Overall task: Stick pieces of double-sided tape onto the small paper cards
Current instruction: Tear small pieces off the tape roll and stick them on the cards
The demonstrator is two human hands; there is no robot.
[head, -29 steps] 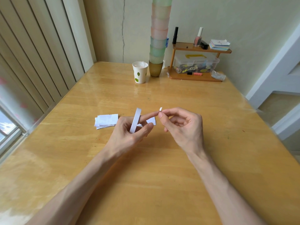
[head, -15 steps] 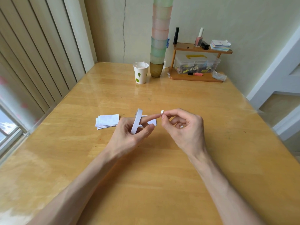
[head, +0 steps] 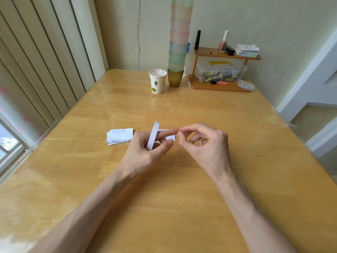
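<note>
1. While I'm watching the head view, the wooden table [head: 182, 207] is filling most of it, with both forearms reaching in from the near edge.
2. Wooden shelf [head: 218, 87] is sitting at the far right corner. It's carrying a clear plastic box [head: 220, 72] on the lower level and a nail polish bottle [head: 223, 43] on top.
3. Tower of pastel cups [head: 179, 42] is standing just left of the shelf, running out of the top of the view.
4. Left hand [head: 145, 154] is at mid-table, gripping the tape roll. Its thumb is curling in under the roll and its index finger is pointing straight out to the right.
5. Right hand [head: 206, 143] is facing it, fingers curled, with thumb and index tip pinching together right at the left index fingertip. I'm not seeing whether a tape piece is in that pinch, so I can't tell.
6. Paper cup [head: 157, 81] with green leaf prints is standing just beside the tower's base, on its left.
7. Pile of paper cards [head: 120, 136] is lying flat on the table, just left of the left hand and apart from it.
8. Tape roll [head: 152, 136], white, is showing edge-on and leaning slightly right. I can't tell whether a finger is passing through it.
9. Single card [head: 171, 137] is peeking out between the left index finger and thumb. I can't tell whether it's being held or lying on the table.
</note>
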